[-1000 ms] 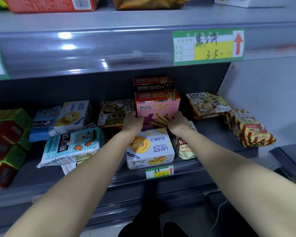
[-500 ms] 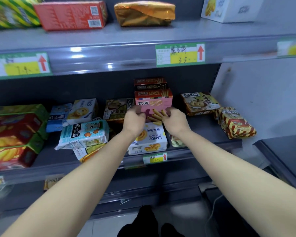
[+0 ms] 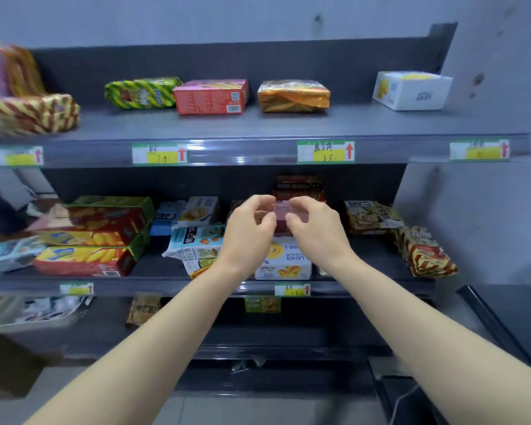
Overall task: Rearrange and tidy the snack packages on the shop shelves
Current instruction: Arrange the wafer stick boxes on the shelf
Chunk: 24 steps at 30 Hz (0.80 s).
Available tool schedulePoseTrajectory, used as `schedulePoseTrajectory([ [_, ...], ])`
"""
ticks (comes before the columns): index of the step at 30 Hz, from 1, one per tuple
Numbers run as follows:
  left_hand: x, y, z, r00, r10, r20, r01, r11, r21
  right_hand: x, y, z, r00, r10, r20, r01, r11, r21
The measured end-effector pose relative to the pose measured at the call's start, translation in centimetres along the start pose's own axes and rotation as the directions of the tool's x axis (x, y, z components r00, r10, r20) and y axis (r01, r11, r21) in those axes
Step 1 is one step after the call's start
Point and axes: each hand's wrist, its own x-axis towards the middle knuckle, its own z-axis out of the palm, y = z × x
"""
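A pink biscuit-stick box [image 3: 282,213] stands upright at the middle of the middle shelf [image 3: 166,286], with dark brown boxes [image 3: 298,185] stacked behind it. My left hand [image 3: 249,231] and my right hand [image 3: 318,230] hover just in front of the pink box, one on each side. Their fingers are curled and apart, and I see nothing held in them. A white LANDY cookie box [image 3: 284,262] lies flat below my hands at the shelf's front edge. A blue-and-white biscuit bag [image 3: 196,240] lies tilted to the left of it.
Red-and-green boxes [image 3: 89,237] are stacked at the left. A brown bag [image 3: 371,216] and a striped pack [image 3: 426,253] lie at the right. The upper shelf [image 3: 258,127] holds a green-yellow pack [image 3: 141,92], a red box [image 3: 210,96], a gold pack [image 3: 293,96] and a white box [image 3: 411,90]. A basket [image 3: 28,314] sits lower left.
Both hands have come off the lower corners of the pink box and pulled back from it. The view has drawn back and tilted up, so the upper shelf shows.
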Motion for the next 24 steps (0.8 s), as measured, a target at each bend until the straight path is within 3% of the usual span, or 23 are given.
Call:
schedulePoseTrajectory([
  [8, 1.9, 5.3, -6.9, 0.975, 0.175, -0.140, -0.172, 0.985, 0.029, 1.5, -7.8, -2.5, 0.973, -0.199, -0.122, 0.214, 0.967, 0.135],
  [13, 5.5, 5.6, -10.6, 0.961, 0.193, -0.196, -0.183, 0.981, 0.068, 5.3, -11.6, -1.8, 0.969, -0.210, -0.130, 0.226, 0.965, 0.130],
  [18, 10.5, 4.2, -13.7, 0.972, 0.154, -0.177, -0.136, 0.985, 0.110, 9.8, -13.8, 0.4, 0.989, -0.128, -0.075, 0.139, 0.978, 0.158],
  [24, 18.5, 1.5, -16.6, 0.993, -0.024, -0.117, 0.032, 0.997, 0.073, 16.0, -15.1, 2.8, 0.993, 0.116, 0.001, -0.113, 0.969, 0.218],
])
